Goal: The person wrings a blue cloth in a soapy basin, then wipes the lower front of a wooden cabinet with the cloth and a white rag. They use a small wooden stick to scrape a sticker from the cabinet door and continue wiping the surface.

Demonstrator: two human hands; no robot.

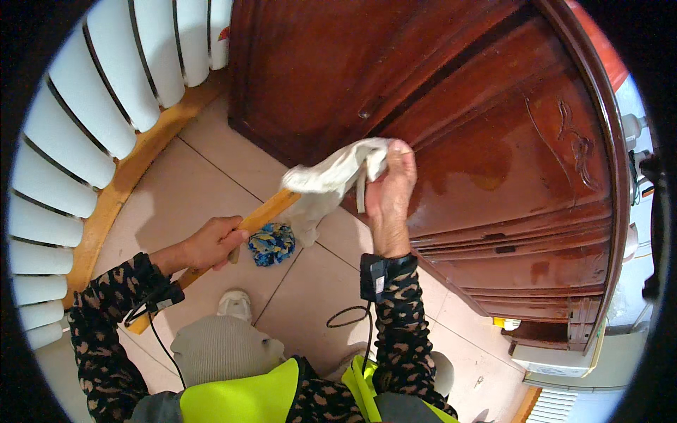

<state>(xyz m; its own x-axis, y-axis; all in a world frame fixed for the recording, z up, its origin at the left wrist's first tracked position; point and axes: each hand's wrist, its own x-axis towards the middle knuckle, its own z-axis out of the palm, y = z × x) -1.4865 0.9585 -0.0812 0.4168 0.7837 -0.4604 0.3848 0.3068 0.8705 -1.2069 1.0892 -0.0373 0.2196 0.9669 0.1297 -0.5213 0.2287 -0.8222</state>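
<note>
My left hand (pixel 209 246) grips a flat wooden stick (pixel 268 212) around its middle. The stick slants up to the right, and its far end disappears under a white cloth (pixel 333 168). My right hand (pixel 390 195) pinches the cloth near its other end, with a narrow strip hanging beside the fingers. Part of the cloth is blurred, and a pale length of it droops below the stick. A crumpled blue and yellow patterned cloth (pixel 271 244) lies on the tiled floor beyond my left hand.
Dark red wooden cabinets (pixel 465 132) stand close beyond my right hand. Along the left runs a white radiator (pixel 95 111) above a wooden rail (pixel 113 182). Cables hang from both wrist bands. My shoe (pixel 235 305) rests on the tiled floor (pixel 296 296).
</note>
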